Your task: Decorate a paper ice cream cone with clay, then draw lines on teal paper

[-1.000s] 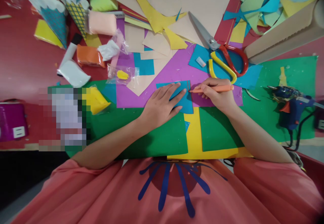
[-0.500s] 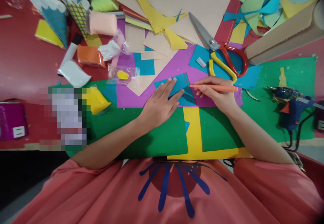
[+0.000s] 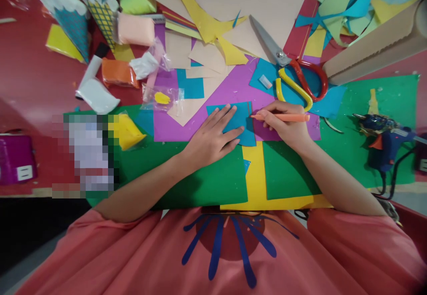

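My left hand lies with its fingers spread on a small blue sheet of paper, pressing it down. My right hand grips an orange marker, whose tip meets the sheet's right edge. A short brownish line shows near that edge. Beneath the sheet is a larger purple sheet. Just beyond my right hand rest large scissors with one red and one yellow handle, their blades pointing away to the left.
A blue glue gun lies on the green sheet at right. Clay packets, such as an orange one and a yellow one, sit at left near decorated cones. Paper scraps pile up at the far right.
The blue sheet was tilted anticlockwise half a second ago and is now turned back nearly straight under my left hand. The marker stays at its right edge throughout.
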{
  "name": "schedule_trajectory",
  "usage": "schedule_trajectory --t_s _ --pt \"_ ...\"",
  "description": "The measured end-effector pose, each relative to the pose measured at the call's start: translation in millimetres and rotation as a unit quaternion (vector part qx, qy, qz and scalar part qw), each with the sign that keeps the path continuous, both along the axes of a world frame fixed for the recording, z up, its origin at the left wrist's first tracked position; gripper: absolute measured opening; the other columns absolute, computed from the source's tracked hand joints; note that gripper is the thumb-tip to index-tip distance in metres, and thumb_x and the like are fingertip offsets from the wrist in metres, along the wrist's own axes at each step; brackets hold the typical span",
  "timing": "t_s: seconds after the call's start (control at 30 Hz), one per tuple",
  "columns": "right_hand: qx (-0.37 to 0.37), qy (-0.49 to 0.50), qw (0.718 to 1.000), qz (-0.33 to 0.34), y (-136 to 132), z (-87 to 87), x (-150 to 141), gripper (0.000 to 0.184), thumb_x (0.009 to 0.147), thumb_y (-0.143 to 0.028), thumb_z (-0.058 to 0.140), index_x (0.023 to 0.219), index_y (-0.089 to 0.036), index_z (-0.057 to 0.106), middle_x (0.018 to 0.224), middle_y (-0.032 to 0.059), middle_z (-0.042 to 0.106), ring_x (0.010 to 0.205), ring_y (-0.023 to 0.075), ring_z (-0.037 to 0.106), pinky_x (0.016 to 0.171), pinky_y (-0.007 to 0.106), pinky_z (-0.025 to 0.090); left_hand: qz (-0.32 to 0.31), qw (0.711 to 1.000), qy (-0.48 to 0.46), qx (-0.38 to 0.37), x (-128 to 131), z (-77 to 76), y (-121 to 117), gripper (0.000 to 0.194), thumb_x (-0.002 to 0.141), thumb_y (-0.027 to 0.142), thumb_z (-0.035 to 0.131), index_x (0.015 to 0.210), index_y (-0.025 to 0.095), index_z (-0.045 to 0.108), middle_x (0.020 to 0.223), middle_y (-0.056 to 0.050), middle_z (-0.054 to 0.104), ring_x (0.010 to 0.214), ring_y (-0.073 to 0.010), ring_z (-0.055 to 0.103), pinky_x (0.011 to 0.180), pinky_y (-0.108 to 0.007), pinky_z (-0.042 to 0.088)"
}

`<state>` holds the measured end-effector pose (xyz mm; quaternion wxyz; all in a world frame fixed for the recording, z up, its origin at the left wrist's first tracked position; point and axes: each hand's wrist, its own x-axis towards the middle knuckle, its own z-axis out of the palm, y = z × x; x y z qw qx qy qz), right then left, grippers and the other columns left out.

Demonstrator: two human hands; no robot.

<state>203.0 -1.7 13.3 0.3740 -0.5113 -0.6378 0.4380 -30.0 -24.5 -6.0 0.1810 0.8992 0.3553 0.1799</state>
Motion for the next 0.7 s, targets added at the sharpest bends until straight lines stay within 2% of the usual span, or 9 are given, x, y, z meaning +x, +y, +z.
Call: schedule_trajectory --t_s 0.23,0.43,0.57,0.7 --pt "0.017 -0.024 0.999 0.022 1.5 -0.1 0.7 0.018 0.084 -0.028 0.066 0.068 -0.019 0.07 0.062 -0.0011 0.068 0.054 0.01 0.059 0.05 0.023 0.043 -0.001 1.0 0.004 0.005 0.2 1.0 0.4 0.033 0.099 0.03 0.045 0.121 0.018 0.067 0.151 -0.021 0.044 0.144 -0.0351 0.038 0.113 -0.061 0.037" --pt "-0.027 0.008 0.999 0.034 3.1 2.8 -0.3 0.018 0.078 -0.021 0.063 0.061 -0.019 0.068 0.061 0.0001 0.069 0.052 0.01 0.058 0.05 0.023 0.044 0.005 1.0 0.01 0.002 1.0 0.8 -0.6 0.033 0.099 0.03 0.045 0.121 0.018 0.067 0.151 -0.02 0.044 0.144 -0.0349 0.038 0.114 -0.06 0.036" --pt "-0.067 0.05 0.996 0.001 3.5 1.7 1.4 0.019 0.078 -0.023 0.063 0.061 -0.019 0.067 0.058 -0.0012 0.065 0.047 0.0086 0.055 0.044 0.022 0.042 0.01 0.999 0.029 0.019 1.7 1.4 -0.6 0.034 0.099 0.03 0.046 0.125 0.018 0.064 0.15 -0.02 0.045 0.144 -0.0343 0.037 0.115 -0.057 0.035" --pt "-0.065 0.074 0.995 -0.026 3.0 -1.7 2.6 0.018 0.08 -0.026 0.065 0.064 -0.02 0.067 0.055 -0.0028 0.063 0.043 0.0078 0.053 0.042 0.022 0.041 0.015 0.997 0.063 0.043 1.7 2.7 0.8 0.043 0.099 0.036 0.045 0.137 0.018 0.054 0.151 -0.018 0.044 0.144 -0.0328 0.039 0.115 -0.055 0.035"
